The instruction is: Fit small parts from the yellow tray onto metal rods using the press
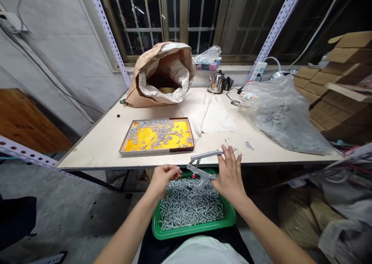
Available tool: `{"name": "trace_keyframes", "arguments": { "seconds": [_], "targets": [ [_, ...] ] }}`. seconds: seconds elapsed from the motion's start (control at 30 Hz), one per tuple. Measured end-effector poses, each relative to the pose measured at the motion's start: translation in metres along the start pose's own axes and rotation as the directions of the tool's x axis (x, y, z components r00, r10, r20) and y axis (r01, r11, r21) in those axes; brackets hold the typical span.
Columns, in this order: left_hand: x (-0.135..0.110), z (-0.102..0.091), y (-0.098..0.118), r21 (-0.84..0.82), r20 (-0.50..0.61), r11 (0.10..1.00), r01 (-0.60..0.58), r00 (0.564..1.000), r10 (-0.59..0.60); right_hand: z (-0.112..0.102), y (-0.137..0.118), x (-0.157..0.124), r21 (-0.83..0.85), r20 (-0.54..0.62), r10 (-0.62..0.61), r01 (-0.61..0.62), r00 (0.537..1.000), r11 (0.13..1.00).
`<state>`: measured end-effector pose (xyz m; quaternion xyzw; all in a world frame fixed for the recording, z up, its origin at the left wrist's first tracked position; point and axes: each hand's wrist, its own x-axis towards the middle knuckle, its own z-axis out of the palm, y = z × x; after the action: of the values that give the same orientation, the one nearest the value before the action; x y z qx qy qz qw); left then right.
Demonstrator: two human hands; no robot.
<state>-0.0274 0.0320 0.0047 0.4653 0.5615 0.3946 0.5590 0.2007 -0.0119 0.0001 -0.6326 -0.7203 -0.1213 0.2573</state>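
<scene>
My right hand (230, 175) holds grey spring-loaded hand pliers (205, 175), with the thumb at the lower handle and the fingers stretched along the upper one. The handles are spread apart, and a small red piece shows at the jaw. Left of the jaw, my left hand (166, 178) is closed in a pinch; whatever lies between its fingertips is too small to make out. Below both hands, a green plastic basket (194, 233) sits on my lap, filled with small silvery screw-like parts (192, 207).
A shallow tray (145, 152) with a yellow bottom and scattered metal parts lies on the white table (95, 151). Behind it an open paper sack (135, 85) rests on its side. A metal kettle (216, 82), a clear plastic bag (279, 113) and stacked cardboard boxes (343, 85) stand rightward.
</scene>
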Motion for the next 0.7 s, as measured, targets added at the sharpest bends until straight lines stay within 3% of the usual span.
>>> {"name": "trace_keyframes", "arguments": {
  "seconds": [0.07,0.2,0.33,0.5,0.7],
  "targets": [
    [-0.02,0.018,-0.013,-0.195,0.019,0.979,0.056,0.998,-0.054,0.002,-0.004,0.002,0.03,0.022,-0.007,0.006,1.0,1.0],
    [-0.033,0.032,-0.02,-0.218,0.043,0.973,0.081,0.996,-0.074,0.004,-0.01,0.001,0.06,0.034,-0.013,0.011,0.999,0.998],
    [-0.034,0.026,-0.014,-0.035,0.049,0.999,-0.027,0.998,0.028,0.004,-0.011,-0.002,0.056,0.06,-0.01,0.006,0.998,0.998],
    [-0.037,0.018,-0.002,0.303,0.19,0.941,-0.151,0.977,0.096,0.005,-0.012,-0.007,0.052,0.095,-0.015,0.01,0.995,0.999],
    [-0.039,0.016,0.002,0.427,0.243,0.881,-0.206,0.964,0.108,0.006,-0.012,-0.011,0.047,0.094,-0.032,0.028,0.995,0.998]
  ]
}}
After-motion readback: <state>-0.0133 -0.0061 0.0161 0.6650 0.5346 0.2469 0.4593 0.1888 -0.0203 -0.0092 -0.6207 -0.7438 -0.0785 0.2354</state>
